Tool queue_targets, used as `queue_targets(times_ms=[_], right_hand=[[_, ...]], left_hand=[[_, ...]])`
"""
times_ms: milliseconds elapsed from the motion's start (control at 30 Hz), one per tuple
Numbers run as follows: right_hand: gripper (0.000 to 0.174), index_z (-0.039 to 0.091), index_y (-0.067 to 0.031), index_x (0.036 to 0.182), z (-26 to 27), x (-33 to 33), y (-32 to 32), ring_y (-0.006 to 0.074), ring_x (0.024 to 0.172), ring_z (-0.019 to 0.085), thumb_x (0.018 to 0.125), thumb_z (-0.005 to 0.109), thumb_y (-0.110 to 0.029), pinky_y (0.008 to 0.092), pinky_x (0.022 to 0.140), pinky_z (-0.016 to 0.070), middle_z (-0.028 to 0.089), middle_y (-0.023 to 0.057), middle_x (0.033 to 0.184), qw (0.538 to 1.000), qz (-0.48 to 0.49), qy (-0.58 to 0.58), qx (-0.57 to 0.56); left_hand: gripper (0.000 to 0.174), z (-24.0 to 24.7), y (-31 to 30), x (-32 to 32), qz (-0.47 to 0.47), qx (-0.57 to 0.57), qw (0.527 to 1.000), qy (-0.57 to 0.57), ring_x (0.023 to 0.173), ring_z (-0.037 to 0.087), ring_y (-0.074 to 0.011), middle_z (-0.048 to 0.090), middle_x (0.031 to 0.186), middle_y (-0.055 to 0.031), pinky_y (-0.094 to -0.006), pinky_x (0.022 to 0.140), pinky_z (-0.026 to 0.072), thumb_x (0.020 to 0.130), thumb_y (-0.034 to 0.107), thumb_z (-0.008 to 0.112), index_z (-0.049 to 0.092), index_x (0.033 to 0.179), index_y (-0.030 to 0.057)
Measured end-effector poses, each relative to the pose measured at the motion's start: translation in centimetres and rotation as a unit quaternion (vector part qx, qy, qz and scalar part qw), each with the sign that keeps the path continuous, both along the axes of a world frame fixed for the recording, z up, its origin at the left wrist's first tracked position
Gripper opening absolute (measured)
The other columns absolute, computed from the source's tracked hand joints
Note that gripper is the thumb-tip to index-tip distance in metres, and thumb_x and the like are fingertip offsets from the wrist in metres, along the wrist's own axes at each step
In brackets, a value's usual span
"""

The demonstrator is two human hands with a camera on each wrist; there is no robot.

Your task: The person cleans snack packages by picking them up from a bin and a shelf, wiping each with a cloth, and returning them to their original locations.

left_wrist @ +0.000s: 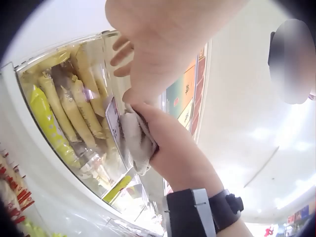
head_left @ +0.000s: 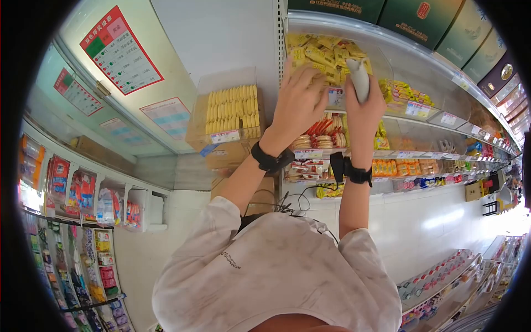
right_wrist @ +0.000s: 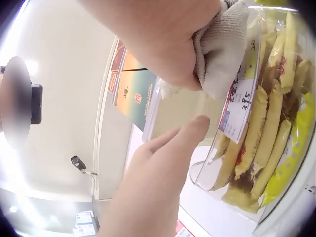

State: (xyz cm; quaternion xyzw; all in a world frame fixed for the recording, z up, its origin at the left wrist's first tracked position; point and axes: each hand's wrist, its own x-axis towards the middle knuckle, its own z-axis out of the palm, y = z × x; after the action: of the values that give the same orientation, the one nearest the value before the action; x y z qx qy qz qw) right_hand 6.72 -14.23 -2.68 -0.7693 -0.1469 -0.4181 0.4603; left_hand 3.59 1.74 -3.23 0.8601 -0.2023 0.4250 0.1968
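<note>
My right hand (head_left: pixel 369 113) grips a bunched greyish-white cloth (head_left: pixel 359 80) in front of a clear bin of yellow-wrapped snacks (head_left: pixel 318 54). In the right wrist view, the towel-textured cloth (right_wrist: pixel 224 54) overlaps the bin's price label (right_wrist: pixel 240 106). My left hand (head_left: pixel 301 102) is raised beside it at the bin's left end, fingers spread loosely and holding nothing. The left wrist view has my left hand (left_wrist: pixel 158 49) above the right one (left_wrist: pixel 173 138), which clutches the cloth (left_wrist: pixel 136 140). Long yellow packets (left_wrist: pixel 74 106) show through the bin's clear wall.
Left of the bin, a clear box of upright yellow packets (head_left: pixel 232 110) stands on a cardboard carton (head_left: pixel 229 155). Lower shelves carry red-and-white snack packs (head_left: pixel 321 135) and orange packs (head_left: pixel 395 167). Green boxes (head_left: pixel 423 22) line the top shelf. A glass door with a red-bordered poster (head_left: pixel 123 52) stands left.
</note>
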Motion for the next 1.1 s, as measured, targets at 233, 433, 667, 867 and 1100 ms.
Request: queue_targets(times_ms=[233, 433, 667, 867, 1100], right_hand=[[0.024, 0.065, -0.0006, 0.100, -1.1, -4.1, -0.3, 0.0117, 0.072, 0.056, 0.090, 0.075, -0.020, 0.0298, 0.068, 0.0491, 0.066, 0.0102, 0.080, 0.987, 0.078, 0.076, 0.117], [0.025, 0.065, 0.0005, 0.100, -2.1, -5.3, 0.1, 0.0095, 0.072, 0.056, 0.092, 0.074, -0.022, 0.0287, 0.067, 0.0500, 0.067, 0.0032, 0.085, 0.962, 0.139, 0.135, 0.191], [0.029, 0.068, 0.0015, 0.107, -3.4, -7.9, -1.8, 0.0079, 0.078, 0.059, 0.093, 0.074, -0.023, 0.0267, 0.070, 0.0503, 0.067, 0.0020, 0.090, 0.851, 0.303, 0.351, 0.245], [0.028, 0.068, 0.0011, 0.109, -5.6, -7.3, -0.4, 0.0074, 0.081, 0.059, 0.093, 0.073, -0.022, 0.0258, 0.073, 0.0496, 0.067, 0.0006, 0.090, 0.831, 0.366, 0.368, 0.201], [0.032, 0.067, 0.0018, 0.111, -5.2, -8.0, 1.3, 0.0075, 0.085, 0.060, 0.093, 0.073, -0.024, 0.0267, 0.076, 0.0505, 0.068, 0.0026, 0.095, 0.830, 0.388, 0.364, 0.168]], left_hand=[[0.038, -0.9, -1.1, 1.2, 0.016, 0.029, 0.999, -0.021, 0.118, 0.060, -0.0328, 0.064, 0.123, -0.0177, -0.0511, 0.120, 0.0275, 0.092, 0.024, 0.066, 0.064, 0.115, -0.0065], [0.035, -0.8, -1.2, 1.4, 0.007, -0.005, 0.995, -0.096, 0.119, 0.060, -0.0350, 0.067, 0.119, -0.0183, -0.0462, 0.115, 0.0346, 0.093, 0.025, 0.066, 0.066, 0.116, -0.0013], [0.022, -3.4, 6.8, -3.6, 0.058, -0.381, 0.923, 0.028, 0.089, 0.066, -0.0172, 0.072, 0.097, -0.0073, -0.0312, 0.081, 0.0499, 0.096, 0.016, 0.065, 0.071, 0.112, 0.0023], [0.025, -16.0, 18.0, 2.5, 0.170, -0.363, 0.904, 0.149, 0.082, 0.068, -0.0203, 0.072, 0.084, -0.0123, -0.0325, 0.074, 0.0519, 0.088, 0.017, 0.071, 0.073, 0.105, -0.0015], [0.044, -23.7, 21.0, 5.3, 0.260, -0.237, 0.896, 0.271, 0.091, 0.069, -0.0358, 0.072, 0.092, -0.0211, -0.0425, 0.081, 0.0536, 0.080, 0.026, 0.078, 0.071, 0.109, -0.0069]])
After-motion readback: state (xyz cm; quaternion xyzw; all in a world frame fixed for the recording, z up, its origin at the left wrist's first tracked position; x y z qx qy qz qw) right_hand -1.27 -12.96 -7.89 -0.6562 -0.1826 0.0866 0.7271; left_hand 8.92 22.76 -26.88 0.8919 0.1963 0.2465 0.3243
